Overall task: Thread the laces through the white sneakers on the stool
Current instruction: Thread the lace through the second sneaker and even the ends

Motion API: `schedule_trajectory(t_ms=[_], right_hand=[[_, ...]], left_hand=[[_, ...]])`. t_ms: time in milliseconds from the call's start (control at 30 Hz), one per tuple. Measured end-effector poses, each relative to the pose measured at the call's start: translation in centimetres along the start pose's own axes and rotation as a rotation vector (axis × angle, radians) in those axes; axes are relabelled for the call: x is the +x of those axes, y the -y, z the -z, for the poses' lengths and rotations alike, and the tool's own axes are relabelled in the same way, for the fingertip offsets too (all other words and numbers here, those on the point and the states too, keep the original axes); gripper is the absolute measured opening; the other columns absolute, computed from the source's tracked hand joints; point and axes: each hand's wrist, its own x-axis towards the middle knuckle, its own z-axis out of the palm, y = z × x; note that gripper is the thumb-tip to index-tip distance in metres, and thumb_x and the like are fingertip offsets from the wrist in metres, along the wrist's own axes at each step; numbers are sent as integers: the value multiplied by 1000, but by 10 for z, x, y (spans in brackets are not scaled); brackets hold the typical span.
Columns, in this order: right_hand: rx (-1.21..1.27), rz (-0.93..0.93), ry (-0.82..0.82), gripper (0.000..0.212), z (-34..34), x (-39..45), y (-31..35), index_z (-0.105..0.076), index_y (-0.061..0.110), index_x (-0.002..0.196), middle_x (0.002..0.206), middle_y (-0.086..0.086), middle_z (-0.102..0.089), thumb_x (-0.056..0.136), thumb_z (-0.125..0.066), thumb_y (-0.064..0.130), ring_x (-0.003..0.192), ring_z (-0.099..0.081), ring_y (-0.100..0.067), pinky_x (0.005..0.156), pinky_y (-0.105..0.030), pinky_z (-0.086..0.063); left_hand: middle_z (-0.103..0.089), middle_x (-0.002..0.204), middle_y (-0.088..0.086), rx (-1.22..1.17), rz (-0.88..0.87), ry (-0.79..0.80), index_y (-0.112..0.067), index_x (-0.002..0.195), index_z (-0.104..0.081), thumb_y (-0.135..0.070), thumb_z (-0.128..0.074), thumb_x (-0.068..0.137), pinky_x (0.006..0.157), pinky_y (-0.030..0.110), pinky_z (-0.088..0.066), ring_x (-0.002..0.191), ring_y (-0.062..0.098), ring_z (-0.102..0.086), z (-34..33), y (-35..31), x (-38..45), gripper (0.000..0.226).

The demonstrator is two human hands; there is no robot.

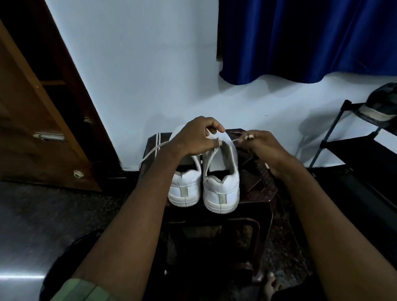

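Two white sneakers stand side by side on a dark stool (263, 188), heels toward me: the left sneaker (185, 186) and the right sneaker (222, 186). My left hand (197, 136) rests over the front of the shoes, its fingers pinching the white lace and the upper edge of the right sneaker. My right hand (260, 144) is just right of that shoe, pinching a lace end between thumb and fingertip. A loose white lace (152, 151) trails off the stool's left side. The toes of both shoes are hidden behind my hands.
A brown wooden door (33, 118) stands open at the left. A blue curtain (314, 36) hangs on the white wall behind. A black shoe rack (363, 154) with a dark shoe (388, 102) stands at the right. My foot (269, 285) shows on the dark floor.
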Motion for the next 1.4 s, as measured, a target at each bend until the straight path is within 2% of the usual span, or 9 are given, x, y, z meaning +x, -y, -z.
schedule_trajectory(t_ms=[233,367,567,667,900,1000,1167,1300,1400], right_hand=[[678,-290,-143,23,1,6,3,-53,11,67,73,-12,-66,90,-49,12,67,-62,-29,61,-33,-51],[252,-230,-86,23,-4,0,2,-71,-4,87,82,-18,-74,85,-63,17,68,-65,-28,64,-31,-50],[-327,98,-27,11,-15,3,-9,-75,26,97,95,9,-75,86,-77,29,81,-69,-3,81,-34,-57],[-490,178,-71,8,-20,1,-6,-75,24,83,84,7,-72,90,-74,23,79,-69,-13,79,-36,-56],[-472,62,-210,30,-19,3,-5,-65,28,60,71,15,-67,89,-65,21,84,-66,-18,76,-29,-48],[-496,101,-195,18,-24,-1,-4,-74,27,76,86,9,-74,89,-65,18,88,-69,-17,80,-31,-53],[9,255,-105,25,-38,0,19,-72,20,121,111,2,-76,96,-68,18,105,-70,-11,90,-26,-52],[266,143,98,48,-54,-6,30,-62,20,130,91,-8,-74,85,-73,12,87,-67,-28,81,-37,-50],[412,65,-25,40,-53,-8,35,-68,14,123,75,-5,-65,86,-73,1,70,-59,-19,67,-27,-49]], left_hand=[[-71,88,-7,28,142,8,-24,106,-70,-33,-84,85,76,28,-50,78,9,-63,16,5,-5,27],[-66,73,-9,54,150,55,-22,104,-73,-36,-81,87,68,25,-43,68,5,-59,13,1,-6,23],[-71,78,-8,57,128,102,-21,111,-71,-22,-80,89,71,21,-44,72,2,-62,14,3,-6,24],[-72,75,-11,28,111,139,-20,116,-64,-17,-78,90,79,24,-43,71,-10,-60,14,9,-5,29],[-72,97,5,-46,200,182,-18,124,-55,-8,-62,99,68,21,-40,78,-8,-55,24,7,-9,28],[-68,83,4,-106,225,140,-17,121,-62,-6,-54,96,67,27,-42,78,11,-63,23,1,-9,29],[-66,68,1,-188,106,55,-19,111,-68,-11,-57,96,62,25,-44,58,7,-59,23,-13,-9,20],[-65,64,1,-298,59,-23,-18,106,-70,-14,-61,99,60,23,-45,59,14,-55,23,-19,-7,13],[-71,70,6,-148,52,-81,-25,97,-73,-25,-64,97,64,26,-40,59,12,-52,22,-12,-6,9]])
